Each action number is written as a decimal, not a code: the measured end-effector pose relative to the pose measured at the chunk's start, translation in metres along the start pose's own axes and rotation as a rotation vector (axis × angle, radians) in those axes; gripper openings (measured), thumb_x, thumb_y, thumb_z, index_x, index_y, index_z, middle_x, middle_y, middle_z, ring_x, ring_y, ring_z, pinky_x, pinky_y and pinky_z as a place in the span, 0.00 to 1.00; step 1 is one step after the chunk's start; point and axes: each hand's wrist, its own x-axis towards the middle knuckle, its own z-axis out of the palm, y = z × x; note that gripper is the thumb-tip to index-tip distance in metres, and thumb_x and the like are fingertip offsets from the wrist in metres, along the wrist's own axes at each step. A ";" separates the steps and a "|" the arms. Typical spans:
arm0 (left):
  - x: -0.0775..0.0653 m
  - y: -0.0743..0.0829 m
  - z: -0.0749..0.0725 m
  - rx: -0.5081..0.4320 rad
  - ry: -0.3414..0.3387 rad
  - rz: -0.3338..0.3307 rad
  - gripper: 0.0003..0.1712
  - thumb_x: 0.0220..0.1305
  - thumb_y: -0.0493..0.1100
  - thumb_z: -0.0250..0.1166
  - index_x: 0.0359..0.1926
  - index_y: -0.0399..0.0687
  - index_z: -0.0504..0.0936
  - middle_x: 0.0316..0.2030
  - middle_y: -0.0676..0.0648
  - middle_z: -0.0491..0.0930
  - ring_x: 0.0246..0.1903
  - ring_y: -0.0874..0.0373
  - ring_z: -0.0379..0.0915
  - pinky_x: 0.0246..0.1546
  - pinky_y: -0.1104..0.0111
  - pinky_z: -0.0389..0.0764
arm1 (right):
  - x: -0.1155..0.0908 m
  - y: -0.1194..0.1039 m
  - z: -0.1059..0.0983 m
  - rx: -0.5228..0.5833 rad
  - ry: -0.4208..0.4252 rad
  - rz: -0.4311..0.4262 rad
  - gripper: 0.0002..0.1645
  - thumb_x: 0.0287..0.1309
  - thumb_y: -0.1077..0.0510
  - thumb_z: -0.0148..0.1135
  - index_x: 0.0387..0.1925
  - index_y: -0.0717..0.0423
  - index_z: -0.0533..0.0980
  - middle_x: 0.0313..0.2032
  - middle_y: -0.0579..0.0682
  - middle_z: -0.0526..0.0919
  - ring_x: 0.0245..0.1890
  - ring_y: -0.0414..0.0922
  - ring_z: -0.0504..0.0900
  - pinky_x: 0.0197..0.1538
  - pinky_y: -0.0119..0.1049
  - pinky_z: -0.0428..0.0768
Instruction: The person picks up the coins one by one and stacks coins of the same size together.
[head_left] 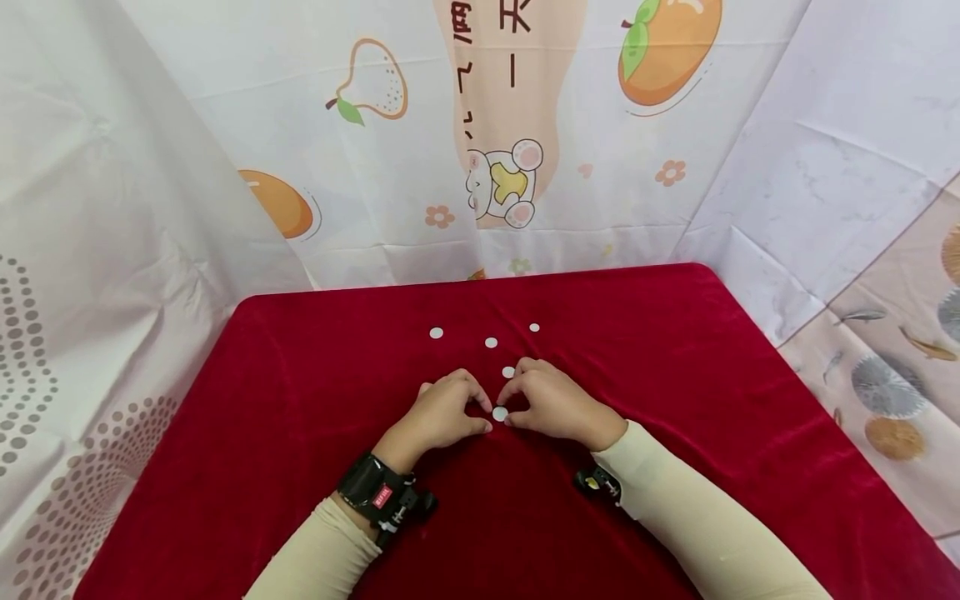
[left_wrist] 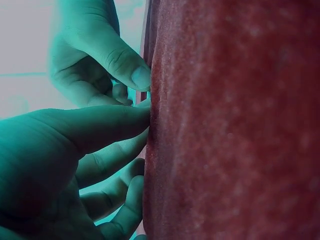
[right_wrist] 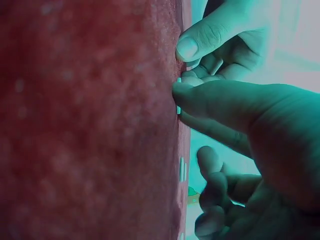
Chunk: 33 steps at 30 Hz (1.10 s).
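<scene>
A small flat white disc point(head_left: 500, 413) lies on the red cloth point(head_left: 360, 358) between the two hands. My right hand point(head_left: 557, 403) pinches it, index fingertip on the far side and thumb on the near side. In the right wrist view, the edge of the disc point(right_wrist: 179, 109) shows past the thumb. Just left of the disc is my left hand point(head_left: 444, 412), its thumb and index finger curved with a gap between the tips. Whether the left index fingertip touches the disc is hard to tell. Another white disc point(head_left: 508, 372) lies beside the right index finger.
Farther back on the cloth lie three more white discs, at the left point(head_left: 437, 332), middle point(head_left: 491, 342) and right point(head_left: 534, 327). A printed curtain point(head_left: 405, 167) hangs behind the table's back edge. Pale sheets point(head_left: 757, 167) hang at both sides.
</scene>
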 end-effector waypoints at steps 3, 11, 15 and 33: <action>0.000 0.000 0.000 0.002 0.006 0.007 0.08 0.55 0.48 0.80 0.34 0.61 0.89 0.44 0.58 0.78 0.48 0.61 0.76 0.49 0.52 0.65 | 0.002 0.002 0.001 0.058 -0.033 -0.005 0.11 0.54 0.56 0.78 0.41 0.45 0.89 0.28 0.40 0.77 0.29 0.36 0.71 0.35 0.30 0.74; 0.000 0.002 -0.001 0.008 0.002 0.000 0.07 0.56 0.48 0.80 0.35 0.61 0.89 0.44 0.59 0.78 0.48 0.61 0.75 0.49 0.52 0.65 | 0.003 0.014 0.002 0.258 -0.103 0.028 0.10 0.57 0.58 0.77 0.41 0.44 0.88 0.15 0.41 0.74 0.16 0.34 0.68 0.26 0.29 0.72; 0.000 0.001 -0.001 0.005 0.002 -0.005 0.07 0.56 0.48 0.79 0.35 0.61 0.89 0.44 0.59 0.78 0.48 0.62 0.75 0.50 0.53 0.64 | 0.004 0.019 0.004 0.300 -0.118 0.062 0.10 0.56 0.56 0.77 0.40 0.40 0.88 0.14 0.41 0.74 0.15 0.34 0.67 0.25 0.29 0.70; 0.001 -0.004 -0.015 -0.071 -0.033 -0.027 0.03 0.63 0.41 0.74 0.38 0.55 0.89 0.38 0.55 0.81 0.36 0.62 0.75 0.45 0.58 0.76 | 0.006 0.021 0.007 0.331 -0.121 0.086 0.10 0.55 0.54 0.78 0.39 0.37 0.89 0.15 0.42 0.78 0.15 0.34 0.69 0.25 0.30 0.72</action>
